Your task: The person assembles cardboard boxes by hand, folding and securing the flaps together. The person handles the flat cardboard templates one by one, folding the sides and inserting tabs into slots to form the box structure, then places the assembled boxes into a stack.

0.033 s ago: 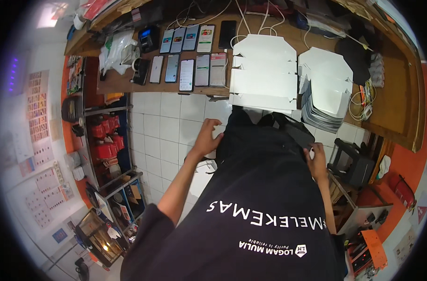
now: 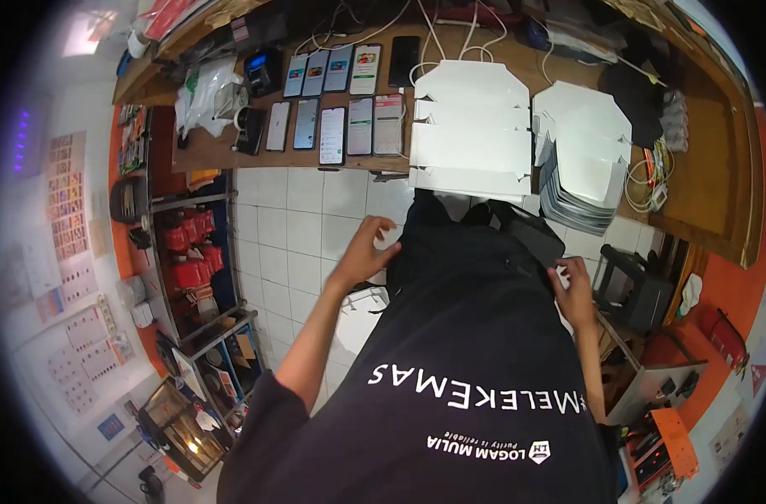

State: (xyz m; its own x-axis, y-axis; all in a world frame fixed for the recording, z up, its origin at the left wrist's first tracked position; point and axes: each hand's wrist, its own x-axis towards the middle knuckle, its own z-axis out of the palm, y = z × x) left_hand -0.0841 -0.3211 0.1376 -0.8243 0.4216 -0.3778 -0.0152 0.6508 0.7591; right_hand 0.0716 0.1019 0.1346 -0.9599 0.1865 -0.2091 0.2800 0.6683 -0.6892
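My left hand (image 2: pixel 368 250) hangs beside my left thigh, its fingers loosely bent and apart, with nothing in it. On the other side, my right hand (image 2: pixel 574 290) is close to my right hip with curled, slightly spread fingers, and nothing shows in its grasp. Ahead of me a flat white die-cut cardboard sheet (image 2: pixel 471 126) lies at the table's front edge. To its right is a thick stack of similar white cardboard sheets (image 2: pixel 580 160), jutting over the edge. Both hands are apart from the cardboard.
Two rows of smartphones (image 2: pixel 332 134) lie on the wooden table (image 2: pixel 206 151), with white cables (image 2: pixel 475 34) behind. A small dark device (image 2: pixel 263 71) and a plastic bag (image 2: pixel 208 97) are at left. A black case (image 2: pixel 635 281) stands right; shelves (image 2: pixel 189 197) stand left.
Both hands have moved slightly outward from my body. The view has shifted a little; the cardboard and phones lie as before.
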